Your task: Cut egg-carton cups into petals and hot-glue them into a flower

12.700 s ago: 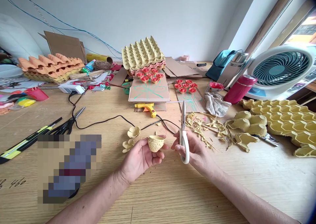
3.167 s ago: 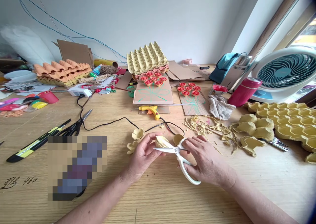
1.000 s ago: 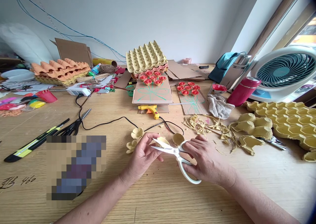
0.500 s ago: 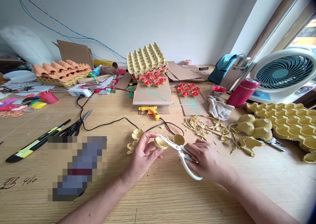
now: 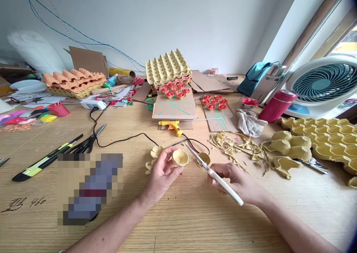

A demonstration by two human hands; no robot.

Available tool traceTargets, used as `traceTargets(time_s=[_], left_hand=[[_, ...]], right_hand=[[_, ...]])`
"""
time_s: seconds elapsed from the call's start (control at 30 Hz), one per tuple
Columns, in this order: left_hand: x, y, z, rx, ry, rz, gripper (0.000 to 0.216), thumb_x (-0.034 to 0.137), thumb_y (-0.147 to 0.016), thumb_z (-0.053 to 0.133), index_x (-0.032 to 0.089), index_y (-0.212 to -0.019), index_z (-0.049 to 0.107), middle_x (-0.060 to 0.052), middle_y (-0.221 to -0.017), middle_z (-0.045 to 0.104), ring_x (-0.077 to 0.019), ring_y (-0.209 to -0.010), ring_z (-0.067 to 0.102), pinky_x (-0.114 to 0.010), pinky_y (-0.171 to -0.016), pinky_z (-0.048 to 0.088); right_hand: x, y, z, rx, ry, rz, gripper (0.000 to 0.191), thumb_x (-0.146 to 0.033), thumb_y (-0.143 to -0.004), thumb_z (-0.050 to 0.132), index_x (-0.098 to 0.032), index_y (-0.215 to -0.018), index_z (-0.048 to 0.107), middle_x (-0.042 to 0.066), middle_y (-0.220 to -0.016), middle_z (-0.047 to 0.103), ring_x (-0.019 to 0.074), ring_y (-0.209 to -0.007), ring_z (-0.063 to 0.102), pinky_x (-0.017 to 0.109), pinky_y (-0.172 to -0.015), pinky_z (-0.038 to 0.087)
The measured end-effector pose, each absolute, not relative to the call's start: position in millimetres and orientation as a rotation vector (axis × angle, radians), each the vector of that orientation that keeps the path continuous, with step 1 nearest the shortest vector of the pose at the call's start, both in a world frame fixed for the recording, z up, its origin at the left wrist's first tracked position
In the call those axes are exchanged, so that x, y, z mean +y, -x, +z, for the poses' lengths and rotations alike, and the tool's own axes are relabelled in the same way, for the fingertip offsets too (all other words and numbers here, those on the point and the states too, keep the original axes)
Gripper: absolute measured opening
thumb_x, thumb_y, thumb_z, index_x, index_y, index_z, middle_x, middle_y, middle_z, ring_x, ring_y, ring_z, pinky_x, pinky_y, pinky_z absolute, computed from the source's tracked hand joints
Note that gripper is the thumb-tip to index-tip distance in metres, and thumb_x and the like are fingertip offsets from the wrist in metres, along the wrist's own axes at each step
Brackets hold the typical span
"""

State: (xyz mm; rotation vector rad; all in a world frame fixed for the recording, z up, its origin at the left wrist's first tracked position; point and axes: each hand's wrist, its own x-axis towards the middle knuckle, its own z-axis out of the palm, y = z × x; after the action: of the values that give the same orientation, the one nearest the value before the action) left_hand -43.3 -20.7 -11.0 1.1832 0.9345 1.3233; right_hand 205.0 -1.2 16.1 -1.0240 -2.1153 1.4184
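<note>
Between the fingers and thumb of my left hand is a small yellow egg-carton cup, its hollow turned up toward me. My right hand grips white-handled scissors, whose blades point up and left, just right of the cup and apart from it. A second carton cup rests on the table behind the scissors. Petal-cut carton cups lie beyond my left hand, which partly covers them. Behind them is a yellow hot glue gun with its black cord.
Carton scraps and uncut cups lie right, beside a yellow egg tray. Red paper flowers sit on cardboard at the back. A utility knife and black scissors lie left. A fan stands far right.
The scissors have come away from the cup's rim and turned in my right hand, the handle swinging right. My left hand keeps hold of the cup, now tilted more toward me.
</note>
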Motion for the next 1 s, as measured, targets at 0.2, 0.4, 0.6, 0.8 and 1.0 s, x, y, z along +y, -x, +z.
traceTargets(time_s=[0.2,0.4,0.6,0.8,1.0], left_hand=[[-22,45,-9,0.867,-1.166,1.280,0.049,0.031,-0.087,0.074,0.030,-0.130,0.052,-0.003,-0.116,0.058,-0.0207,-0.102,0.064,-0.029,-0.074,0.057],[-22,46,-10,0.882,-1.155,1.213,0.057,0.032,-0.087,0.074,0.026,-0.140,0.053,-0.007,-0.125,0.060,-0.0232,-0.105,0.062,-0.026,-0.071,0.053],[-24,45,-6,0.764,-1.050,1.154,0.056,0.031,-0.091,0.066,0.028,-0.145,0.049,-0.009,-0.134,0.059,-0.0271,-0.119,0.058,-0.030,-0.080,0.052],[-23,47,-3,0.719,-0.848,1.098,0.069,0.010,-0.079,0.063,0.030,-0.144,0.050,-0.006,-0.137,0.059,-0.0251,-0.128,0.055,-0.033,-0.100,0.047],[-25,43,-2,0.805,-0.966,1.059,0.053,0.025,-0.087,0.072,0.028,-0.138,0.054,-0.008,-0.129,0.060,-0.0259,-0.114,0.064,-0.031,-0.084,0.056]], right_hand=[[2,-210,6,-1.795,0.769,1.901,0.061,-0.073,-0.091,0.049,-0.014,-0.089,0.062,-0.001,-0.057,0.055,0.0103,-0.044,0.048,0.022,-0.041,0.038],[5,-208,5,-1.711,0.665,1.828,0.057,-0.070,-0.093,0.051,-0.014,-0.092,0.062,0.000,-0.062,0.055,0.0102,-0.049,0.049,0.022,-0.047,0.039],[0,-206,16,-1.759,0.825,1.767,0.057,-0.072,-0.090,0.054,-0.015,-0.090,0.060,-0.001,-0.063,0.053,0.0115,-0.052,0.049,0.025,-0.051,0.039],[1,-205,15,-1.769,0.882,1.769,0.059,-0.074,-0.088,0.055,-0.015,-0.088,0.058,-0.002,-0.061,0.051,0.0109,-0.051,0.046,0.024,-0.050,0.035],[2,-205,11,-1.760,0.915,1.772,0.058,-0.073,-0.086,0.059,-0.015,-0.086,0.057,-0.002,-0.063,0.052,0.0105,-0.053,0.045,0.024,-0.050,0.034]])
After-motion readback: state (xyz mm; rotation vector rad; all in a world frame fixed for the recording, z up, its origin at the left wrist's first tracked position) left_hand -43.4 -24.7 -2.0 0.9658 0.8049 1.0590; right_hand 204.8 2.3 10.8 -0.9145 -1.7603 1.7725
